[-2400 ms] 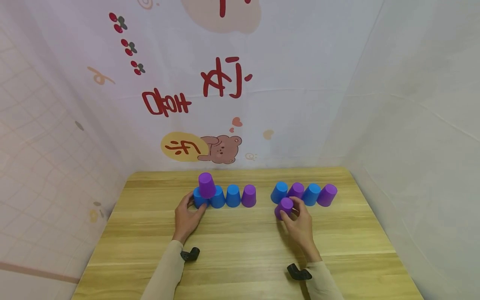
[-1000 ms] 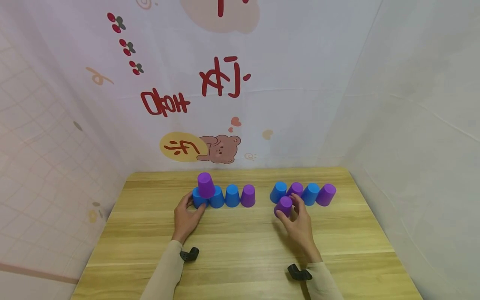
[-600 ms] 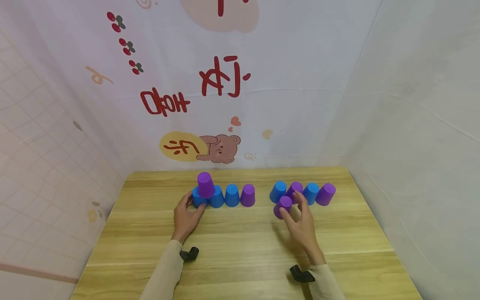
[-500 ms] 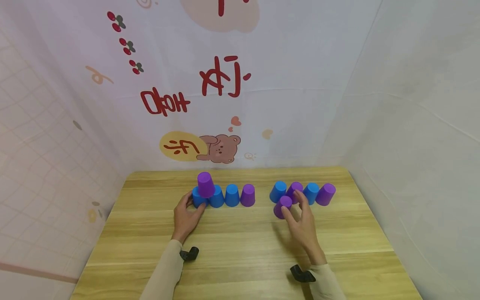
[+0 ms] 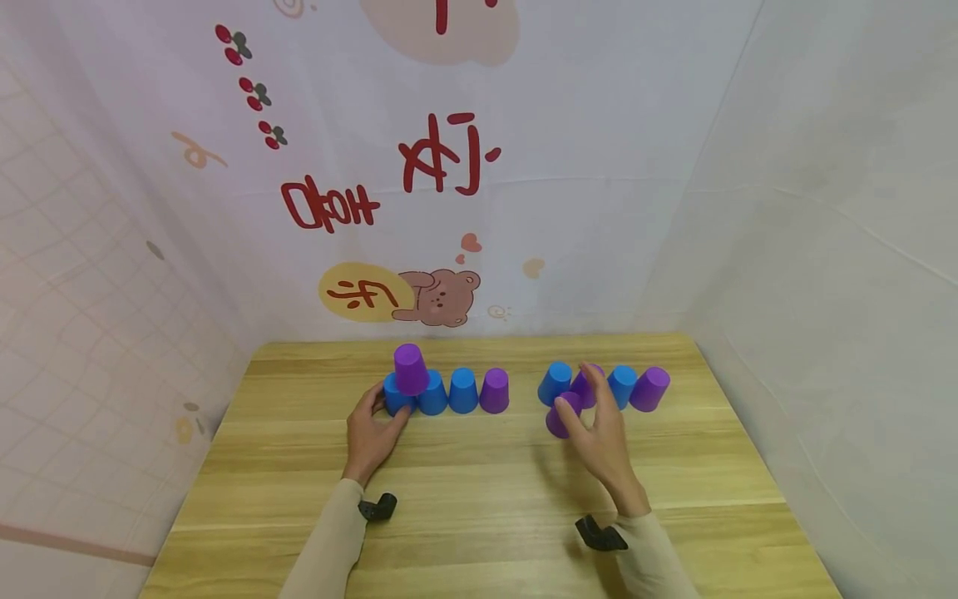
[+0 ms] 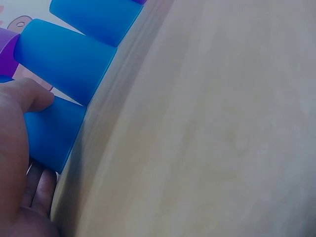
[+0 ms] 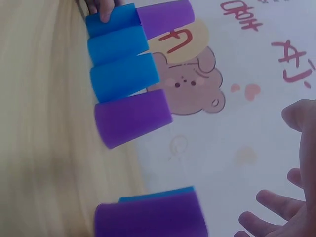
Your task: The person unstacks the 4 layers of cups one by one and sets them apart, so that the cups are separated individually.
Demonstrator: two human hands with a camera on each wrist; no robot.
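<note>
My left hand (image 5: 370, 437) grips the leftmost blue cup (image 6: 54, 131), thumb in front and fingers behind. A purple cup (image 5: 411, 370) stands upside down above it, straddling that cup and the second blue cup (image 6: 69, 59). Further along this row are another blue cup (image 7: 123, 76) and a purple cup (image 7: 133, 116). My right hand (image 5: 606, 441) hovers over the front purple cup (image 7: 150, 219) with thumb and fingers spread, apart from it in the right wrist view. Behind that cup stand a blue cup (image 5: 555, 384) and a purple cup (image 5: 587, 395), the latter partly covered by my fingers.
At the right end of the back row are a blue cup (image 5: 621, 389) and a purple cup (image 5: 650, 388). A gap separates the two groups on the wooden table (image 5: 479, 516). Printed white cloth (image 5: 599, 208) hangs behind and at the sides.
My right hand has let go of the front purple cup, spread its fingers and risen above it. That cup shifted slightly before release. The left hand keeps its grip.
</note>
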